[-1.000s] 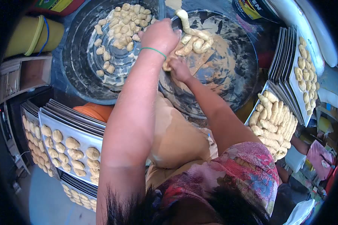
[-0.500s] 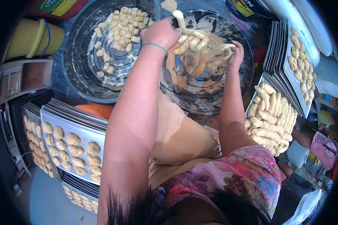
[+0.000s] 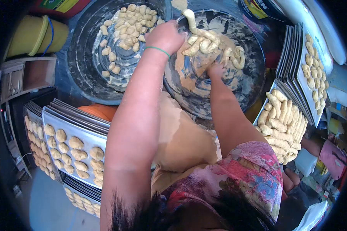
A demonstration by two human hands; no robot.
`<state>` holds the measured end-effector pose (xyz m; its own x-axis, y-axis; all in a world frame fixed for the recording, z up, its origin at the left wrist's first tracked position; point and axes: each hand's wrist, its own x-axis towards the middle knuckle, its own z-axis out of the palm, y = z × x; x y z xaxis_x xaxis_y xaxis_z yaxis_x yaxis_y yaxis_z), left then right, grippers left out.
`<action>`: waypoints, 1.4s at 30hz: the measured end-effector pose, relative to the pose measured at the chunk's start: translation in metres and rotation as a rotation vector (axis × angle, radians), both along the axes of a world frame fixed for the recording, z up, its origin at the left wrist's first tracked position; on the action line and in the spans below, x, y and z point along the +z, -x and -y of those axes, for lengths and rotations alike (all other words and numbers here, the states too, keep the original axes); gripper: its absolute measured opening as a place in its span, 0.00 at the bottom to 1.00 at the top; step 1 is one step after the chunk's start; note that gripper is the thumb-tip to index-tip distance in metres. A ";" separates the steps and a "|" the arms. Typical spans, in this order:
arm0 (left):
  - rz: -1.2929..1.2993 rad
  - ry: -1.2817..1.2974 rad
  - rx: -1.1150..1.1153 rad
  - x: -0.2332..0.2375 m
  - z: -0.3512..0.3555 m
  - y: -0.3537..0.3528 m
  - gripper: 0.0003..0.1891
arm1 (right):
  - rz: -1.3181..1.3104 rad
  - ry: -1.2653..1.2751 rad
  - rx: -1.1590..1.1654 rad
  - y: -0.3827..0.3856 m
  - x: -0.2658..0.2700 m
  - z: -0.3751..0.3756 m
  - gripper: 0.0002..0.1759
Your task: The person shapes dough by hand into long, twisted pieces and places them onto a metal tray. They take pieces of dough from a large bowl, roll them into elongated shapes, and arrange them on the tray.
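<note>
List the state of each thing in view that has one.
Left basin: holding small dough pieces.
Right basin: smeared, holding dough ropes.
Dough ropes: bent, some looped.
Left hand: above where the basins meet, grip hidden.
Right hand: low in the right basin, grip unclear.
Front left tray: bearing dough rounds.
Lower right tray: piled with dough rolls.

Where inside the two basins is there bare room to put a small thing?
Left basin: bare strip between left rim and small dough pieces. Right basin: flour-streaked patch between right forearm and right rim, below coiled dough. Crowded: around the left hand, between small dough pieces and dough rope.
</note>
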<state>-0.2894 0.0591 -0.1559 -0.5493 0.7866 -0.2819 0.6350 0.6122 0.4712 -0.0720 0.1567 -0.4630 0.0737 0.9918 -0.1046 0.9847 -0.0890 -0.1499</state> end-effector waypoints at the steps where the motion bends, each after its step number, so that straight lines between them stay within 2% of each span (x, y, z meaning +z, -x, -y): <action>1: 0.002 0.021 0.004 -0.001 0.002 0.001 0.23 | -0.055 0.052 0.048 -0.008 0.000 0.001 0.22; 3: -0.001 0.044 0.004 0.000 -0.001 0.004 0.23 | -0.172 0.139 0.136 -0.021 0.007 -0.014 0.17; 6: -0.029 -0.033 -0.005 -0.003 -0.004 0.001 0.23 | -0.512 0.299 0.055 -0.032 -0.036 -0.043 0.11; 9: -0.054 -0.019 -0.031 -0.009 -0.009 0.000 0.22 | -1.007 0.812 0.200 -0.009 0.035 -0.019 0.12; 11: -0.015 -0.014 -0.040 -0.003 -0.010 -0.003 0.22 | -1.030 1.222 0.527 -0.004 0.063 -0.007 0.12; 14: 0.010 0.014 -0.051 0.002 -0.012 -0.008 0.22 | -0.962 1.486 0.698 0.017 0.079 0.008 0.15; 17: 0.010 0.021 -0.078 -0.008 -0.011 -0.005 0.26 | -0.798 0.851 0.671 0.062 0.064 -0.003 0.17; 19: 0.017 0.001 -0.107 -0.016 -0.012 -0.006 0.28 | -1.007 0.759 0.590 0.099 0.035 -0.019 0.20; 21: 0.029 -0.029 -0.125 -0.020 -0.011 -0.005 0.28 | -1.342 0.778 0.491 0.129 0.042 -0.017 0.26; 24: 0.080 -0.048 -0.126 -0.009 -0.007 -0.005 0.27 | -1.531 0.751 0.484 0.164 0.043 -0.006 0.29; 27: 0.126 -0.074 -0.126 -0.001 -0.001 0.003 0.27 | -1.341 0.572 0.510 0.188 0.020 -0.001 0.33; 29: 0.128 -0.089 -0.145 0.012 0.003 0.001 0.27 | -1.132 0.349 0.467 0.194 -0.017 -0.005 0.36; 31: 0.109 -0.165 -0.165 0.013 0.011 -0.003 0.27 | -0.913 0.083 0.301 0.188 -0.049 -0.022 0.38; 33: 0.100 -0.118 -0.181 0.013 0.018 -0.003 0.26 | -0.722 -0.111 0.070 0.172 -0.076 -0.052 0.41; 35: 0.176 -0.060 -0.156 0.017 0.023 0.002 0.26 | -0.604 -0.093 -0.088 0.149 -0.085 -0.089 0.44; 37: 0.161 -0.098 -0.163 0.018 0.031 0.008 0.26 | -0.369 0.314 -0.009 0.141 -0.044 -0.108 0.41; 39: 0.165 -0.135 -0.172 0.019 0.034 0.012 0.27 | -0.152 0.083 0.561 0.130 -0.152 -0.151 0.23; 41: 0.174 -0.139 -0.164 0.017 0.030 0.013 0.27 | -0.183 0.086 0.738 0.133 -0.089 -0.103 0.29; 42: 0.167 -0.141 -0.158 0.018 0.028 0.015 0.28 | -0.289 0.068 0.773 0.131 -0.078 -0.074 0.26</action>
